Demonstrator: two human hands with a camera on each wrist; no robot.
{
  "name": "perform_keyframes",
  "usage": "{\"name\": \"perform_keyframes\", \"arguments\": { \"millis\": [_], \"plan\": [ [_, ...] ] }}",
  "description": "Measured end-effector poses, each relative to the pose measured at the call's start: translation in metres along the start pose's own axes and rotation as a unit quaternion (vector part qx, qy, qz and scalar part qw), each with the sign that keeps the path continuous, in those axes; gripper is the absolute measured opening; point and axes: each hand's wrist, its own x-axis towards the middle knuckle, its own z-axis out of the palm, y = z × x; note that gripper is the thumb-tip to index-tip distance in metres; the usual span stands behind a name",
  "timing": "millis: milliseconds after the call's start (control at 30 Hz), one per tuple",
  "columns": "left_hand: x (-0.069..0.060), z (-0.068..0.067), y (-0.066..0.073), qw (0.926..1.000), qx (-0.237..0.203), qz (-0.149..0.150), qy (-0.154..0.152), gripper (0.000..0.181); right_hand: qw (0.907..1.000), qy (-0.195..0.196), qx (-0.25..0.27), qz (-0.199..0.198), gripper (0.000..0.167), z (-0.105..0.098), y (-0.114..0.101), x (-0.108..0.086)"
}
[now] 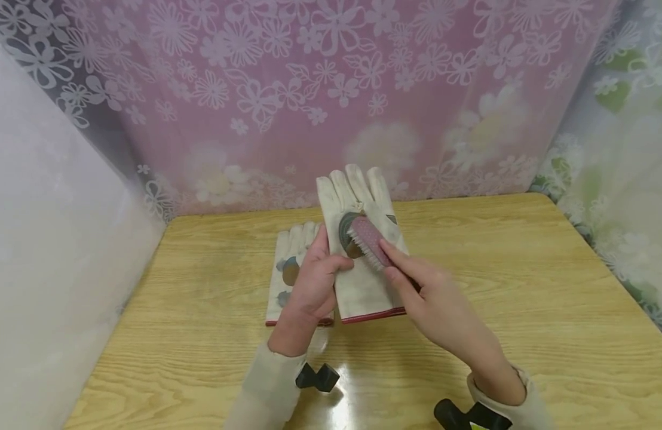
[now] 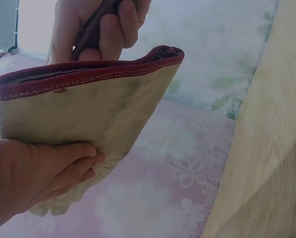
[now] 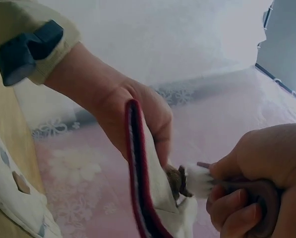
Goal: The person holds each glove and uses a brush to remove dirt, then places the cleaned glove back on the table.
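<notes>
My left hand (image 1: pixel 313 285) holds a cream canvas work glove (image 1: pixel 363 295) with a red-trimmed cuff up off the table, thumb on its front and fingers flat behind it, as the left wrist view shows. The glove's fingers point away from me; a dark round print with a brown patch marks its face. My right hand (image 1: pixel 444 304) grips a pink scrubbing brush (image 1: pixel 370 237) by its dark handle, with the white bristles (image 3: pixel 200 181) against the brown patch. A second, similar glove (image 1: pixel 277 298) lies on the table to the left, partly hidden behind my left hand.
The wood-grain table (image 1: pixel 191 352) carries the second glove. A pink flowered sheet (image 1: pixel 288 119) hangs along its back edge, with pale sheeting (image 1: pixel 51 209) at left and a flowered sheet (image 1: pixel 627 161) at right. Black camera mounts (image 1: pixel 317 377) sit at both wrists.
</notes>
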Motion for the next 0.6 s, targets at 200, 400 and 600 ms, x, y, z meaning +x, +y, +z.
{"name": "perform_keyframes", "arguments": {
  "millis": [200,400,600],
  "plan": [
    [0.0,0.007,-0.005,0.9999,0.0,-0.009,-0.006,0.089,0.9967,0.069,0.014,-0.041,0.048,0.001,0.012,0.005],
    [0.0,0.012,-0.009,0.9994,-0.001,-0.03,-0.014,0.089,0.9965,0.072,-0.026,-0.033,0.046,0.005,0.015,0.008],
    [0.002,0.002,-0.005,0.9994,-0.018,-0.022,0.018,0.089,0.9925,-0.008,-0.117,-0.033,0.046,0.005,0.007,0.004]
  ]
}}
